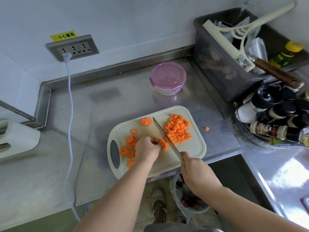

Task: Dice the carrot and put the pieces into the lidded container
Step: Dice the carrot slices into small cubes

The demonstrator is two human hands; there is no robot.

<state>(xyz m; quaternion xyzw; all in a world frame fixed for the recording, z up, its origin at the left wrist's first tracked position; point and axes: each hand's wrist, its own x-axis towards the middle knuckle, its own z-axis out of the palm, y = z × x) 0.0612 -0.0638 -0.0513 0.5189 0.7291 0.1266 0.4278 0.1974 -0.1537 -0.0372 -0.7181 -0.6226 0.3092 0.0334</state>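
On the cream cutting board [192,148] lie several round carrot slices [129,144] at the left and a heap of diced carrot [178,128] at the right. My left hand [147,149] holds a small stack of carrot slices [163,144] with curled fingers. My right hand [194,171] grips the handle of a knife [164,136] whose blade lies against that stack, tip pointing away. The lidded container [168,77], glass with a pink clip lid, stands closed behind the board.
One carrot cube [207,128] lies on the steel counter right of the board. A grey bin [222,61] with utensils and a rack of spice bottles [275,118] stand at the right. A white cable [71,114] hangs from the wall socket at left. A white appliance [15,138] sits far left.
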